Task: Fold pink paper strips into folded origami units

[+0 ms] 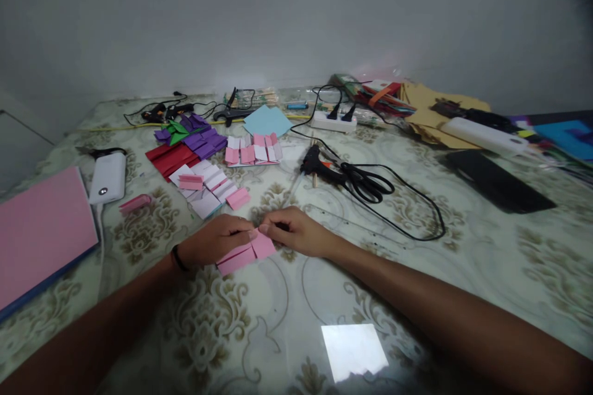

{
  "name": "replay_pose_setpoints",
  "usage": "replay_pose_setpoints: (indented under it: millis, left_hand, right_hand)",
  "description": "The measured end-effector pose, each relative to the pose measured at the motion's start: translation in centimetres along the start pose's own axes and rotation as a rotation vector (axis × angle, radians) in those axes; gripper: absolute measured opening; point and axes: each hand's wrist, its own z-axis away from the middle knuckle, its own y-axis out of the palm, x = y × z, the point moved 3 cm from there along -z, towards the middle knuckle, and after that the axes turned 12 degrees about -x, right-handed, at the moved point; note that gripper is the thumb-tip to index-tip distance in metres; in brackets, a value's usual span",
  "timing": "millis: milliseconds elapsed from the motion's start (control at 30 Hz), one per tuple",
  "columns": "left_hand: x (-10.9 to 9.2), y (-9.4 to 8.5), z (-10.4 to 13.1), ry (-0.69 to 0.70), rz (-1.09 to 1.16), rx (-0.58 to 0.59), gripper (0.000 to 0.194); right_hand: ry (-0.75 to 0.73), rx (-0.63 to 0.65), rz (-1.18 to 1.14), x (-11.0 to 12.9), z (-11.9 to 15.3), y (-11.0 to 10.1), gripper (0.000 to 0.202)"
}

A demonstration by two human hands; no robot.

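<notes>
A creased pink paper (241,258) lies on the patterned table in front of me. My left hand (220,239), with a dark band on the wrist, presses its fingers together over the paper's upper left part. At the paper's top edge, my right hand (290,229) pinches it between thumb and curled index finger. The two hands nearly meet there, and they cover part of the upper edge. Just beyond them are folded white and pink paper pieces (208,186), with a small pink strip (238,199) nearest.
A glue gun (319,166) with a looped black cable lies beyond my right hand, near a transparent ruler (356,222). A white power bank (108,178) and pink sheets (44,228) are left. A black phone-like slab (500,180) is right; a power strip (333,121) stands behind.
</notes>
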Motion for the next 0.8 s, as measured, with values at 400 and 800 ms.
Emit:
replay_pose_setpoints:
  millis: [400,800]
  left_hand:
    - [-0.08,0.09,-0.04,-0.032,-0.093,-0.050,0.041]
    - [-0.04,-0.13,-0.19,-0.031,-0.055,-0.094,0.039]
  right_hand:
    - [-0.008,-0.034,0.030,0.05,-0.09,0.14,0.051]
    - [-0.024,-0.007,0.054,-0.07,-0.06,0.07,0.050]
